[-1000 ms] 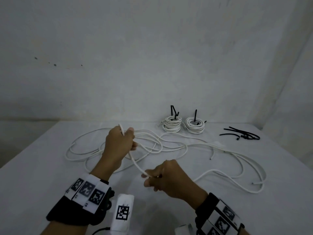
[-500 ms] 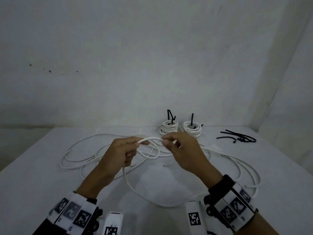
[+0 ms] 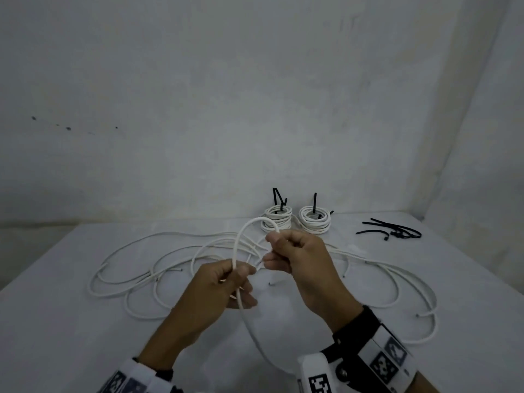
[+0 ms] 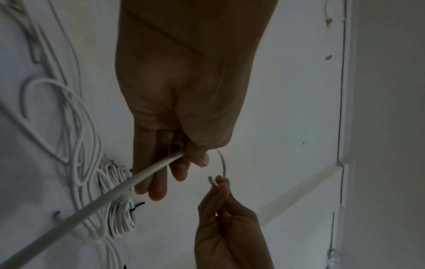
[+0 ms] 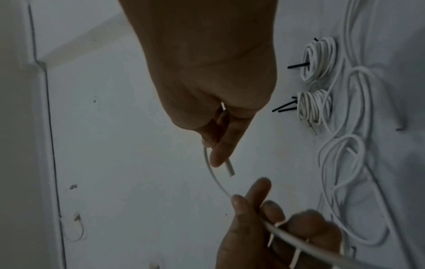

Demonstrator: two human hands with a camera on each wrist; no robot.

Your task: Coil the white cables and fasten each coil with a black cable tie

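A white cable (image 3: 244, 231) arches upward between both hands over the table. My left hand (image 3: 241, 275) pinches it at the low end of the arch, and the rest runs down past the palm. My right hand (image 3: 275, 248) pinches it near its free end (image 5: 230, 171), which pokes out past the fingertips. In the left wrist view the cable (image 4: 115, 189) runs from the lower left into my left hand (image 4: 190, 160). More loose white cables (image 3: 136, 268) sprawl on the table. Loose black cable ties (image 3: 394, 232) lie at the back right.
Two coiled white cables fastened with black ties, one (image 3: 278, 221) beside the other (image 3: 315, 222), stand at the back by the wall. Loose cable loops (image 3: 402, 285) spread to the right. The white table (image 3: 71, 336) meets walls at the back and the right.
My right hand rose from low in front to meet the left, then bent the cable into an upright arch. My left hand dropped nearer to me, still pinching the cable.
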